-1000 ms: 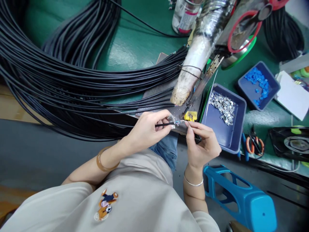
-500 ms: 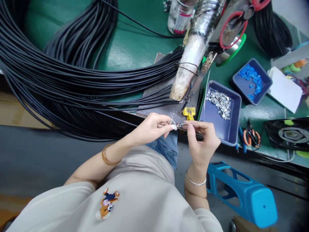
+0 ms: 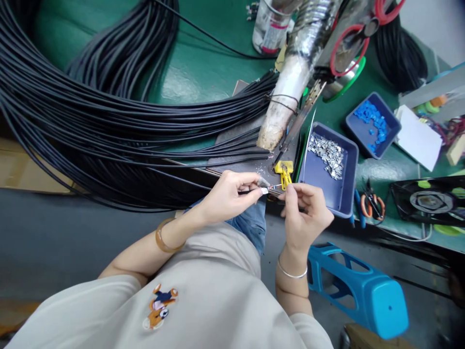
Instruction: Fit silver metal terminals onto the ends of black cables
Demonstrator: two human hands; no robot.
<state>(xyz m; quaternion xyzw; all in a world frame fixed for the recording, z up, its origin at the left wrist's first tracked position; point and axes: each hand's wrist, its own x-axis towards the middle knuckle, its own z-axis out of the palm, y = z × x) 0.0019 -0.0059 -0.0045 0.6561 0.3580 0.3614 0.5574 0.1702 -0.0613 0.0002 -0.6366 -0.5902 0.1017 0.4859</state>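
My left hand point(image 3: 232, 194) is closed in a pinch at the table's front edge, thumb against fingers. It grips the end of a black cable; small coloured wires point(image 3: 271, 187) stick out past the fingertips, with something whitish at the thumb. My right hand point(image 3: 305, 208) faces it from the right, thumb and forefinger pressed together. A thin, straight, shiny piece runs from these fingers to the wires; whether it is a wire end or a tool I cannot tell. Just beyond the fingertips lies a yellow wire stripper point(image 3: 285, 172), on a dark board point(image 3: 236, 166).
Thick bundles of black cable point(image 3: 145, 116) fill the left. A foil-wrapped pipe point(image 3: 278, 106) hangs above the board. At right are a tray of metal pieces point(image 3: 347, 194), a tray of blue pieces point(image 3: 379, 150), orange-handled pliers point(image 3: 372, 206) and a fan point(image 3: 432, 201). A blue stool point(image 3: 385, 300) is below.
My right hand has drawn slightly right, so more of the thin shiny piece shows between the hands. My left hand keeps its pinch. The view has shifted slightly.
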